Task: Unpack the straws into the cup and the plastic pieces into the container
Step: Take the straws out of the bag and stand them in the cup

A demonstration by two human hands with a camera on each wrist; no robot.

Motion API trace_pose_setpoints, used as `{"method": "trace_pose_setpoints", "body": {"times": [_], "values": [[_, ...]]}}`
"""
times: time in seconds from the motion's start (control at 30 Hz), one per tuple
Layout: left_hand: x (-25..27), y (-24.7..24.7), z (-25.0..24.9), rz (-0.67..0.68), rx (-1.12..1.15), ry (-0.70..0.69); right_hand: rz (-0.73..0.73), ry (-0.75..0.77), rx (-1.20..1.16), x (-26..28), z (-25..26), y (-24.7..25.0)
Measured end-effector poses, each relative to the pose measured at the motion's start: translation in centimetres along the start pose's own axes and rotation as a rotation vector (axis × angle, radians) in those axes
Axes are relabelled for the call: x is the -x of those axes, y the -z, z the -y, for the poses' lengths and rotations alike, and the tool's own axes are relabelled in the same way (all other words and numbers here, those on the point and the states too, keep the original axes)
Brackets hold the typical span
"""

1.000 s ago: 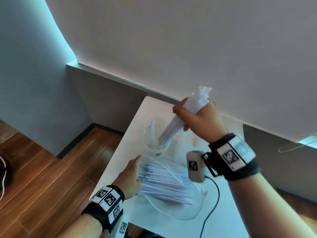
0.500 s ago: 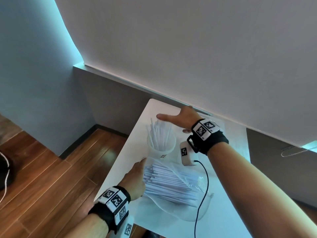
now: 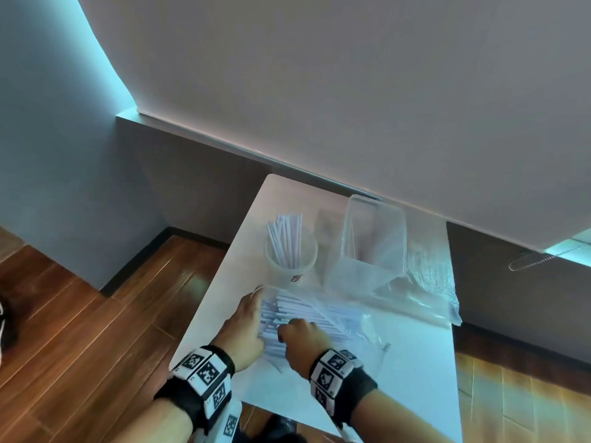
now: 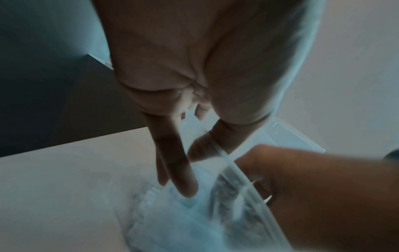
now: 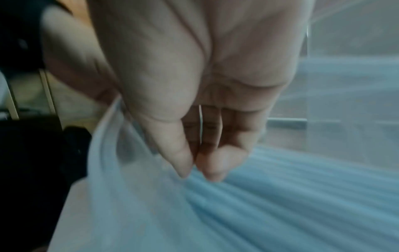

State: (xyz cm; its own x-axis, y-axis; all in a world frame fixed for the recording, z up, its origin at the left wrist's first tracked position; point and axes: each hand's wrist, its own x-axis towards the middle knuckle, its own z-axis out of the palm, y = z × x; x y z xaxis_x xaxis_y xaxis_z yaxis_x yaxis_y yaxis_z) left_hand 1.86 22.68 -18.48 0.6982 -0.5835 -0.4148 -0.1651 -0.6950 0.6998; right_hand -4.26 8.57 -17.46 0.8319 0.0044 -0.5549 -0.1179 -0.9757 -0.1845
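A clear cup (image 3: 290,268) holding a bunch of white straws (image 3: 286,239) stands at the table's far left. To its right stands an empty clear container (image 3: 372,231). A clear bag (image 3: 348,318) of white straws (image 3: 297,310) lies in front of the cup. My left hand (image 3: 248,318) pinches the bag's open rim (image 4: 218,150) between thumb and fingers. My right hand (image 3: 300,334) is inside the bag mouth, its thumb and fingertips (image 5: 212,170) drawn together on the pile of straws (image 5: 291,196). Blur hides whether any straw is caught between them.
A second crumpled clear bag (image 3: 419,282) lies at the table's right, beside the container. The white table (image 3: 415,385) is narrow, with its left edge just beside my left hand and a wooden floor (image 3: 96,330) below. A wall rises right behind the table.
My right hand put its bunch of straws into the cup, let go, and came back down into the bag. My left hand has stayed on the bag's rim.
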Motion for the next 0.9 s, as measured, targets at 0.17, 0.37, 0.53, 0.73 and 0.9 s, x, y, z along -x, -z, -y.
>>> {"method": "trace_pose_setpoints", "body": {"times": [0.17, 0.37, 0.53, 0.73, 0.9], "values": [[0.7, -0.8, 0.4, -0.03, -0.015, -0.022, -0.119, -0.051, 0.103, -0.8, -0.5, -3.7], [1.1, -1.2, 0.3, -0.034, -0.014, -0.029, -0.158, -0.065, 0.125, -1.8, -0.8, -5.9], [1.5, -1.3, 0.3, -0.042, -0.018, -0.048, -0.172, -0.056, 0.139, -1.8, -0.6, -6.4], [1.7, -1.7, 0.6, -0.04, -0.01, -0.049, -0.201, -0.052, 0.119, -2.1, -0.2, -7.1], [1.8, -1.7, 0.6, -0.048, -0.012, -0.049, -0.207, -0.017, 0.185, -2.3, 0.3, -7.0]]}}
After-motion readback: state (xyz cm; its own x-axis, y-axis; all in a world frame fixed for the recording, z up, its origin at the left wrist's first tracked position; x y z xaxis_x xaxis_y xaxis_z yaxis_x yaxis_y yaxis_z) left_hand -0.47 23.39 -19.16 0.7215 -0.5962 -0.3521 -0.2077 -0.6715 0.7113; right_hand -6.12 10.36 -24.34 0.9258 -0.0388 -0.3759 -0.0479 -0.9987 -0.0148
